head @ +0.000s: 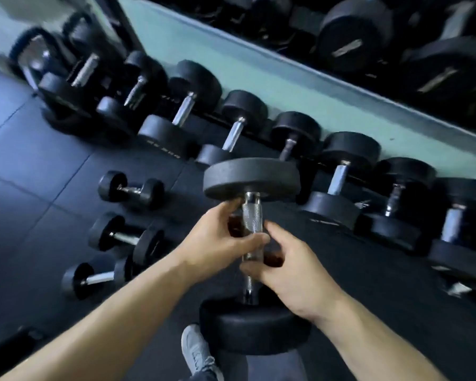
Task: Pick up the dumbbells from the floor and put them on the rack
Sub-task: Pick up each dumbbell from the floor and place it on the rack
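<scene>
A large black dumbbell (pixel 252 178) with a knurled chrome handle stands nearly upright in the middle of the view, its lower head (pixel 254 329) above my knee. My left hand (pixel 217 243) wraps the upper part of the handle. My right hand (pixel 289 268) grips the handle just below it. Three small dumbbells lie on the floor to the left: one (pixel 131 190), a second (pixel 125 237) and a third (pixel 94 279). The rack (pixel 286 75) with its pale green front edge runs diagonally across the top, with big black dumbbells (pixel 355 31) on it.
A row of several larger dumbbells (pixel 231 133) lies on the dark rubber floor along the foot of the rack, from far left to far right. My grey shoe (pixel 197 350) and trouser leg show at the bottom.
</scene>
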{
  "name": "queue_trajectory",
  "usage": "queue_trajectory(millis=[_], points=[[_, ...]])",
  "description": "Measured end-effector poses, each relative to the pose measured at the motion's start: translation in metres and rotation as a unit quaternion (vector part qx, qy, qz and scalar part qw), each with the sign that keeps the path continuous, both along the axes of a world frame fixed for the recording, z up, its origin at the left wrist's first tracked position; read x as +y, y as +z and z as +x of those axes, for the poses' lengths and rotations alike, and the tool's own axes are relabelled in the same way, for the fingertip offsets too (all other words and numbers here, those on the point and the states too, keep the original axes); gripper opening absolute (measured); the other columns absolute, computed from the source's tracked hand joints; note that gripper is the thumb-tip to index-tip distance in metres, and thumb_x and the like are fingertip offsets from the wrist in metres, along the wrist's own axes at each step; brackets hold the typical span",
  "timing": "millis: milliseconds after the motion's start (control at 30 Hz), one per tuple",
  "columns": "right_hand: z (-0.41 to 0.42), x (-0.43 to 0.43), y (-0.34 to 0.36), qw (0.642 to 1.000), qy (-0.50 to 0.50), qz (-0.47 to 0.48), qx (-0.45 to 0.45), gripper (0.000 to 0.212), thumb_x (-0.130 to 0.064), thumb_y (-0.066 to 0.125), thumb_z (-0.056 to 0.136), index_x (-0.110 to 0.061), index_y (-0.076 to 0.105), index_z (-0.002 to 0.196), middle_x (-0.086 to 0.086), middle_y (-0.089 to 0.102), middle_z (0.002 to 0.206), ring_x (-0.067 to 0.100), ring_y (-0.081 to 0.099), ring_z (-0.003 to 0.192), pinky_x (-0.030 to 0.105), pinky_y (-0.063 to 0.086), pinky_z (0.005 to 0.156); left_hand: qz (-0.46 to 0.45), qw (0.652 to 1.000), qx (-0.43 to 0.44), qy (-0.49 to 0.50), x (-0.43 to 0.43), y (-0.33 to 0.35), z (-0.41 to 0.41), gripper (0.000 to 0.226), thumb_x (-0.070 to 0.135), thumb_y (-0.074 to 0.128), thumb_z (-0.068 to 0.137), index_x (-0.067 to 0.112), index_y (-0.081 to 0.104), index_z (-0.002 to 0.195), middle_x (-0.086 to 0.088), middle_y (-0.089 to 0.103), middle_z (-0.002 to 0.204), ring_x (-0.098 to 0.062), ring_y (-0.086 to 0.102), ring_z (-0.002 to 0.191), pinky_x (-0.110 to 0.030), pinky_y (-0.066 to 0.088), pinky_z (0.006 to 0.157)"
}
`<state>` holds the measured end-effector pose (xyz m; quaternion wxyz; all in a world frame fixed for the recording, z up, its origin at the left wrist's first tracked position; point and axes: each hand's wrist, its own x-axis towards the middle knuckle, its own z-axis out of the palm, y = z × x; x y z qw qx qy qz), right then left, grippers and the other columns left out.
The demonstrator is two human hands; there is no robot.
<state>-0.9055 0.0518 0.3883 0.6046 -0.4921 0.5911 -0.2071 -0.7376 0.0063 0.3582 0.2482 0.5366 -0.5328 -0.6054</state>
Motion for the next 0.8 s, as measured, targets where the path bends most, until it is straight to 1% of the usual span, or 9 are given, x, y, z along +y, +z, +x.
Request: queue_trajectory(millis=[100,167,233,300,400,500,567,733,800], points=[[-0.059,-0.007,0.03,0.997,-0.074,-0.015,0.021,0.049,-0.01,0.081,0.088,-0.051,0.067,0.112,-0.028,0.077,0.104,-0.009,0.072,0.099,0.008,0.05,0.085,-0.023,0.997,-0.011,-0.071,-0.031,0.029,-0.067,0.033,0.019,0.088,0.082,0.021,0.07,0.109,0.002,0.08,0.089,-0.004,0.074,0.08,-0.026,0.061,0.079],[-0.099,-0.016,0.043,0.992,-0.116,-0.023,0.034,0.054,-0.011,0.083,0.086,-0.06,0.064,0.098,-0.034,0.076,0.097,-0.011,0.072,0.09,0.005,0.048,0.078,-0.026,0.994,-0.016,-0.104,-0.051,0.043,-0.114,0.032,0.02,0.088,0.082,0.02,0.071,0.11,0.004,0.08,0.087,-0.001,0.073,0.077,-0.021,0.058,0.075],[-0.139,-0.025,0.052,0.988,-0.147,-0.028,0.049,0.054,-0.012,0.084,0.086,-0.059,0.061,0.098,-0.037,0.075,0.092,-0.012,0.072,0.083,0.004,0.048,0.074,-0.022,0.991,-0.01,-0.134,-0.068,0.052,-0.16,0.031,0.018,0.087,0.083,0.017,0.071,0.11,0.001,0.081,0.089,-0.004,0.075,0.076,-0.024,0.06,0.075],[-0.178,-0.035,0.066,0.983,-0.173,-0.032,0.057,0.053,-0.011,0.084,0.085,-0.056,0.06,0.099,-0.045,0.07,0.089,-0.018,0.069,0.084,0.001,0.045,0.074,-0.018,0.988,-0.006,-0.156,-0.085,0.062,-0.205,0.032,0.016,0.087,0.083,0.016,0.072,0.112,-0.002,0.082,0.092,-0.006,0.075,0.078,-0.032,0.063,0.079],[-0.235,-0.051,0.09,0.977,-0.199,-0.038,0.066,0.049,-0.01,0.084,0.085,-0.05,0.065,0.106,-0.037,0.074,0.098,-0.015,0.07,0.092,0.002,0.046,0.077,-0.016,0.982,0.002,-0.188,-0.111,0.08,-0.27,0.036,0.015,0.088,0.081,0.017,0.072,0.114,-0.002,0.082,0.093,-0.009,0.076,0.08,-0.035,0.063,0.081],[-0.285,-0.072,0.109,0.97,-0.222,-0.054,0.078,0.049,-0.009,0.082,0.086,-0.051,0.066,0.105,-0.033,0.075,0.103,-0.011,0.072,0.091,0.003,0.047,0.076,-0.025,0.973,0.013,-0.228,-0.139,0.098,-0.327,0.022,0.01,0.085,0.083,0.021,0.071,0.096,0.011,0.076,0.075,0.001,0.07,0.07,-0.018,0.054,0.068],[-0.316,-0.086,0.12,0.964,-0.24,-0.069,0.09,0.049,-0.012,0.083,0.086,-0.051,0.065,0.11,-0.031,0.076,0.105,-0.009,0.072,0.095,0.004,0.049,0.079,-0.032,0.968,0.02,-0.248,-0.159,0.109,-0.364,0.023,0.008,0.084,0.084,0.023,0.068,0.092,0.014,0.074,0.071,0.004,0.068,0.066,-0.013,0.051,0.065],[-0.386,-0.126,0.133,0.949,-0.277,-0.093,0.122,0.049,-0.015,0.085,0.084,-0.036,0.069,0.126,-0.017,0.08,0.108,-0.002,0.074,0.1,0.015,0.054,0.088,-0.051,0.958,0.033,-0.282,-0.21,0.129,-0.444,0.027,0.011,0.085,0.083,0.015,0.072,0.107,0.007,0.077,0.087,-0.006,0.073,0.08,-0.024,0.059,0.08],[-0.409,-0.143,0.135,0.945,-0.285,-0.096,0.131,0.05,-0.019,0.085,0.084,-0.036,0.068,0.128,-0.015,0.08,0.108,0.0,0.074,0.102,0.02,0.055,0.09,-0.048,0.957,0.036,-0.285,-0.229,0.132,-0.471,0.03,0.011,0.085,0.083,0.014,0.072,0.11,0.003,0.078,0.091,-0.012,0.076,0.086,-0.03,0.062,0.084]])
